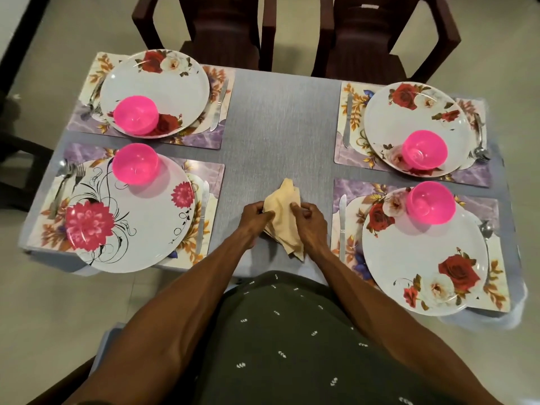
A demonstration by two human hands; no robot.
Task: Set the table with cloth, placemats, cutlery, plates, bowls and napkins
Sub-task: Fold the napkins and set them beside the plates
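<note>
A cream napkin (pixel 285 211) lies crumpled on the grey cloth (pixel 280 118) at the table's near middle. My left hand (pixel 254 217) pinches its left side and my right hand (pixel 306 222) grips its right side. Several floral placemats lie at the corners, such as the near-left one (pixel 210 176). Each carries a white flowered plate, like the near-left plate (pixel 128 223) and the near-right plate (pixel 423 258), with a pink bowl (pixel 136 163) on it. Knives (pixel 203 214) and forks (pixel 62 188) flank the plates.
Two dark brown chairs (pixel 222 27) stand at the far side of the table. Another dark chair (pixel 17 159) sits at the left. Pale tiled floor (pixel 58 302) surrounds the table. The near-left plate overhangs the table's front edge.
</note>
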